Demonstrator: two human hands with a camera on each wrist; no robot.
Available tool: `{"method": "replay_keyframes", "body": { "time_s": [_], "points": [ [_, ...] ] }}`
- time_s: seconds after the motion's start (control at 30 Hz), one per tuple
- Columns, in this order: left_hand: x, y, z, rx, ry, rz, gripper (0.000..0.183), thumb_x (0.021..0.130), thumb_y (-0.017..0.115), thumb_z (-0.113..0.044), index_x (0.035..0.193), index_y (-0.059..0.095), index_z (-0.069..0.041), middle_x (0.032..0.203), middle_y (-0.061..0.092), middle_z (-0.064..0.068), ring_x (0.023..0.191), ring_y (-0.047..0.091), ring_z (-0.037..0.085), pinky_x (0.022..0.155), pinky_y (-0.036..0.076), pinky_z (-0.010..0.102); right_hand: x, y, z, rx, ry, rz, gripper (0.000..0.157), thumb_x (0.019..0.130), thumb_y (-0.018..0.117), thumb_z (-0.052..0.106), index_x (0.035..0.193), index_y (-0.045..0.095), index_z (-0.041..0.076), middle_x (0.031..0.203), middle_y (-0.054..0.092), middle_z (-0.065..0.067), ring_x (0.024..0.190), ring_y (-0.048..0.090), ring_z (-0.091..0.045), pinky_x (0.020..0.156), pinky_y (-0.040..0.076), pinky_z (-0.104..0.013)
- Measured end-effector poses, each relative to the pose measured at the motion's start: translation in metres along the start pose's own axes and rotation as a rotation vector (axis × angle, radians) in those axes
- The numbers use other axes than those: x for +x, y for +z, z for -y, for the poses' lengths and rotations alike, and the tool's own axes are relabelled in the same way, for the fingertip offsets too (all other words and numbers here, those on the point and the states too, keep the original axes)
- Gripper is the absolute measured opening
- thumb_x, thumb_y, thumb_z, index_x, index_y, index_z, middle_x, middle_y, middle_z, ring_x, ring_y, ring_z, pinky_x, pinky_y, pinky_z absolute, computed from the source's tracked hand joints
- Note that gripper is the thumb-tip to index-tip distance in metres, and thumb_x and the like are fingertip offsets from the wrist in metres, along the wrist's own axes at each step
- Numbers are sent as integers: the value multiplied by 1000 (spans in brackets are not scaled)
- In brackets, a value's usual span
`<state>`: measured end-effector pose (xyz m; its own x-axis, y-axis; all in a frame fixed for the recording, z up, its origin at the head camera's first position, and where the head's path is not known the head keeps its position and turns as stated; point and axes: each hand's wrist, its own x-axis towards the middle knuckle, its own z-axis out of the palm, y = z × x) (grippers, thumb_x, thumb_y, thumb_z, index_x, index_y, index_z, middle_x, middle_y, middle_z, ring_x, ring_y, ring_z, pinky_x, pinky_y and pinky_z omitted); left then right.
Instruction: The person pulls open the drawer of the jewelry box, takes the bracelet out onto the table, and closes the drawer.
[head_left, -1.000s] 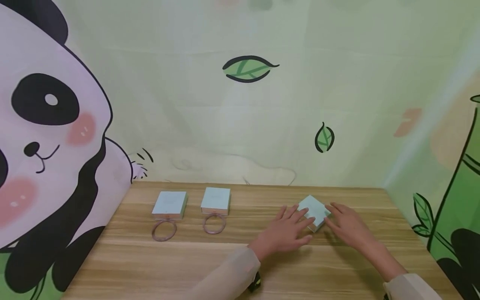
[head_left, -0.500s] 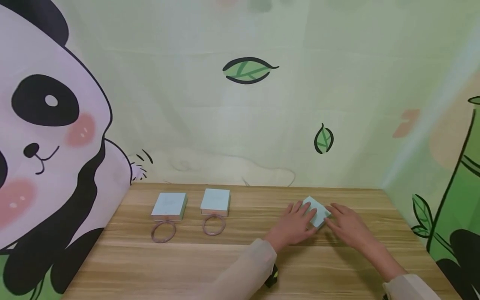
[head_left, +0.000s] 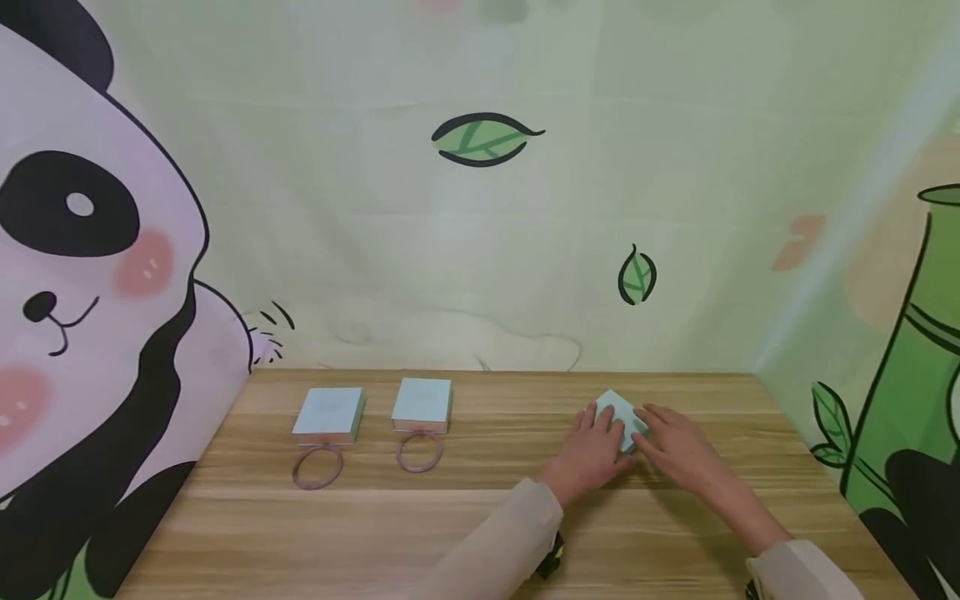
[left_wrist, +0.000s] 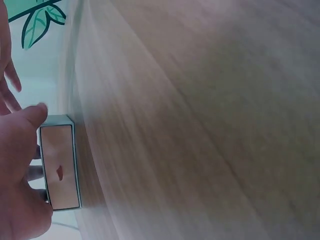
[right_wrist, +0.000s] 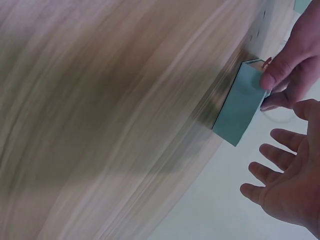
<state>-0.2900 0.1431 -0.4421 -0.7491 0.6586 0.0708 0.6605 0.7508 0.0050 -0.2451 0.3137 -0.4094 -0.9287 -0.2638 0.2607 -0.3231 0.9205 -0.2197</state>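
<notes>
A small light-blue drawer box (head_left: 613, 401) lies turned at an angle on the right part of the wooden table. My left hand (head_left: 591, 454) grips it, fingers over the top and thumb at the near side. In the left wrist view, the box's pinkish end (left_wrist: 60, 150) with a small reddish tab shows beside that hand (left_wrist: 20, 165). The right wrist view shows the box's plain blue side (right_wrist: 240, 102) and the left thumb pressing on it. My right hand (head_left: 684, 450) is close by on the box's right, its fingers spread in the right wrist view.
Two similar blue boxes, one at far left (head_left: 328, 412) and another beside it (head_left: 422, 402), stand on the table (head_left: 360, 533). In front of each lies a thin purplish ring, the left one (head_left: 317, 467) and the right one (head_left: 419, 452). A panda-printed cloth (head_left: 360, 250) hangs behind.
My left hand has moved right and its fingers and thumb have closed on the box. The right hand has barely moved. The head view has swung slightly to the right.
</notes>
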Motion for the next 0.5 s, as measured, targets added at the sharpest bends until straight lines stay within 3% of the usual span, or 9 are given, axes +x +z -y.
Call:
{"method": "replay_keyframes", "body": {
  "time_s": [0.23, 0.5],
  "points": [
    [1, 7, 5, 33, 7, -34, 43, 107, 44, -47, 141, 54, -23, 156, 43, 3, 146, 39, 30, 118, 35, 42, 1, 6, 7, 5, -13, -6, 44, 100, 63, 20, 133, 60, -9, 135, 57, -33, 125, 55, -50, 103, 43, -63],
    [0, 5, 10, 89, 44, -14, 46, 101, 57, -47, 139, 53, -21, 151, 48, 6, 144, 41, 34, 118, 35, 42, 2, 11, 7, 22, 0, 2, 45, 101, 62, 21, 134, 59, -10, 138, 55, -33, 127, 53, -50, 105, 42, -62]
  ]
}}
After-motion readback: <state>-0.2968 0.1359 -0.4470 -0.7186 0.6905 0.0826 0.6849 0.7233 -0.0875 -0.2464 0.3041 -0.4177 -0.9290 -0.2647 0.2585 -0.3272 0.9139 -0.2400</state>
